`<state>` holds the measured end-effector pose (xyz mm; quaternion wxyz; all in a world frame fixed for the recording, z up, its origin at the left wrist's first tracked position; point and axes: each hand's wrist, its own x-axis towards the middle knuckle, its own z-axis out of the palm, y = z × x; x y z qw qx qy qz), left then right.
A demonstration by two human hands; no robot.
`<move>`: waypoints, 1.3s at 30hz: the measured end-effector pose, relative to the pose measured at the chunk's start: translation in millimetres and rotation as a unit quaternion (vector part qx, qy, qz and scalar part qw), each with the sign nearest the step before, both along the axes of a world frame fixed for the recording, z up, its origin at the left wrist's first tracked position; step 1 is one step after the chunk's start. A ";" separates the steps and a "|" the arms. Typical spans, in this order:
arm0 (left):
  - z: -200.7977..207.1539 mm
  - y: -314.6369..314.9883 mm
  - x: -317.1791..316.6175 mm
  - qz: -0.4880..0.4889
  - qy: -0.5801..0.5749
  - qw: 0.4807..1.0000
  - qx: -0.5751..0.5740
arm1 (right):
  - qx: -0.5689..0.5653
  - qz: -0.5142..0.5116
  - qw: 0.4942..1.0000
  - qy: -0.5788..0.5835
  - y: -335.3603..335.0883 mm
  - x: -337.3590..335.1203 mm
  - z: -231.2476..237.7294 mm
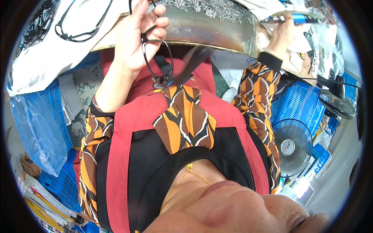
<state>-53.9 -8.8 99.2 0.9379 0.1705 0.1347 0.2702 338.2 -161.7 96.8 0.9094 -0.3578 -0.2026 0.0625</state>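
Note:
My left hand (138,42), its fingers curled, holds a black eyeglass frame (169,48) over the near edge of the work surface. Part of the frame hangs below the hand in front of the red apron (143,110). To the right, my right hand (284,34) is closed around a slim blue and black screwdriver-like tool (299,18), lying roughly level with its thin end toward the left. Between the hands, many small silvery screws or pins (217,8) are heaped on a curved metal tray (202,33).
More black eyeglass frames (79,38) lie on white cloth (50,58) at the left. Clear plastic bags (328,39) sit at the far right. Blue crates (42,128) stand low on the left, and a round fan (292,147) stands on the right.

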 end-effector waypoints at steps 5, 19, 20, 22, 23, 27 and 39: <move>3.5 -48.9 -1.8 -0.182 0.106 0.978 0.000 | 0.011 0.099 0.994 -0.043 28.4 -89.5 8.6; -13.3 -70.6 10.2 -0.330 0.139 0.934 -0.011 | -0.027 -0.020 0.999 -0.010 48.9 -129.3 12.1; -13.4 -70.7 10.1 -0.332 0.140 0.933 -0.011 | -0.021 -0.002 1.000 -0.005 47.5 -129.1 12.1; -13.5 -70.6 10.0 -0.332 0.140 0.933 -0.008 | -0.008 0.038 0.999 0.004 45.4 -128.4 12.2; -13.2 -70.4 9.8 -0.331 0.139 0.933 -0.006 | -0.008 0.034 0.999 -0.004 44.4 -127.9 12.3; -12.1 -69.6 9.2 -0.333 0.130 0.934 0.006 | -0.017 -0.009 0.999 -0.026 45.7 -126.2 11.7; -13.9 -68.9 11.1 -0.326 0.109 0.939 -0.007 | 0.031 0.049 0.998 0.039 46.7 -121.2 14.9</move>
